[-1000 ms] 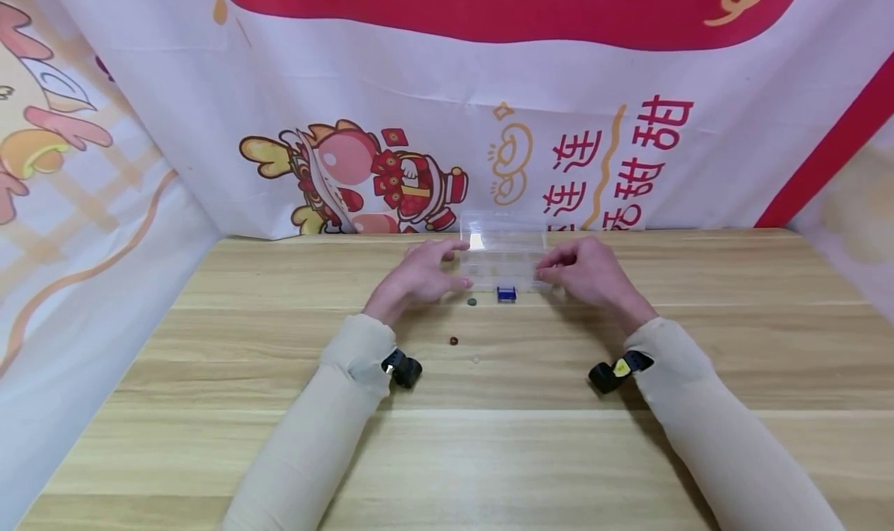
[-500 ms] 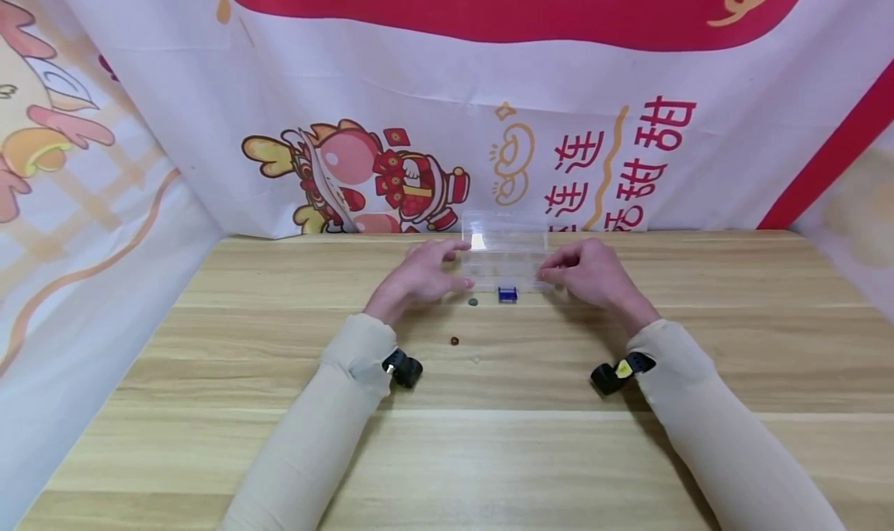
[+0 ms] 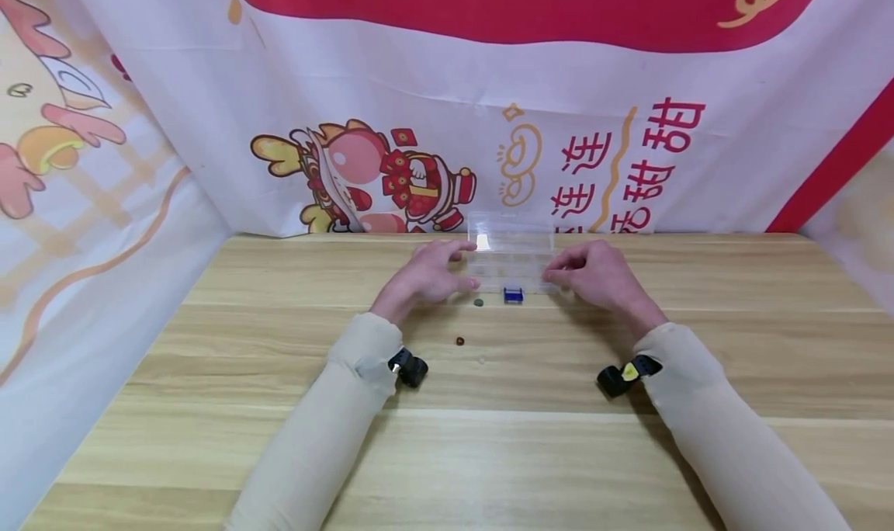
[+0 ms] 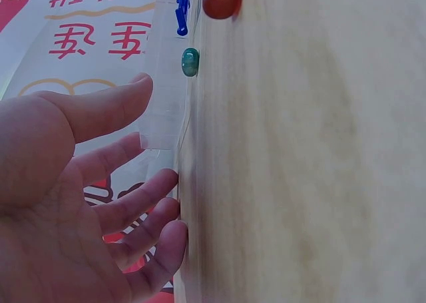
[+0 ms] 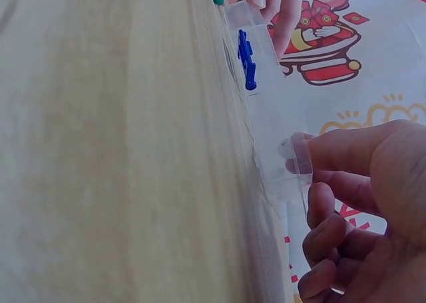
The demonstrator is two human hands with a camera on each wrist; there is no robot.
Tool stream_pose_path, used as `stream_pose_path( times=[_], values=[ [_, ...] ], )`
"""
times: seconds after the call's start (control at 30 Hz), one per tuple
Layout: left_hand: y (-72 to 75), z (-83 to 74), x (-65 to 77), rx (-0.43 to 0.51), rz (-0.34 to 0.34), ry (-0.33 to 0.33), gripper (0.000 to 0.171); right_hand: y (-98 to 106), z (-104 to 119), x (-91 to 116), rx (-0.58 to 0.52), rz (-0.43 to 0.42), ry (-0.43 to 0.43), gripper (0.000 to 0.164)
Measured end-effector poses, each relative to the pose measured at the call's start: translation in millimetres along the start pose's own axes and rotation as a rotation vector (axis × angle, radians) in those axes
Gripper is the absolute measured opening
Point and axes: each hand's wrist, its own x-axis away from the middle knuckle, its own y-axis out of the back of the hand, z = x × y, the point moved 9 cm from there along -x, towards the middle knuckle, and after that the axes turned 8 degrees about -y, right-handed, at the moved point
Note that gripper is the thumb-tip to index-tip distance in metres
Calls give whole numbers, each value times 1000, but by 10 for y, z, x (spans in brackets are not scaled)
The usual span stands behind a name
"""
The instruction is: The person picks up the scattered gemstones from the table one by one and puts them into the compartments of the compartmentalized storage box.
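Note:
A clear plastic compartment box stands at the table's back edge, its see-through lid raised behind it. On its front is a blue latch. My left hand is at the box's left end, thumb in front and fingers spread, loosely bent. My right hand pinches the box's right end between thumb and fingers. In the right wrist view the thumb tip shows through the plastic; whether a small piece is also there I cannot tell. A dark green bead lies just before the box.
Nearer on the wooden table lie a red-brown bead and a tiny clear bead. A printed cloth hangs right behind the box, and another cloth borders the left side.
The head view has shifted slightly, so everything sits a little further right in it. Both hands, the box and the beads otherwise keep their places.

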Motion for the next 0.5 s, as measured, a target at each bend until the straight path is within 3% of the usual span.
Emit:
stream_pose_path(
  times=[0.5],
  values=[
    [-7,9,-9,-4,3,3,71,8,26,8,40,-26,35,17]
  ],
)
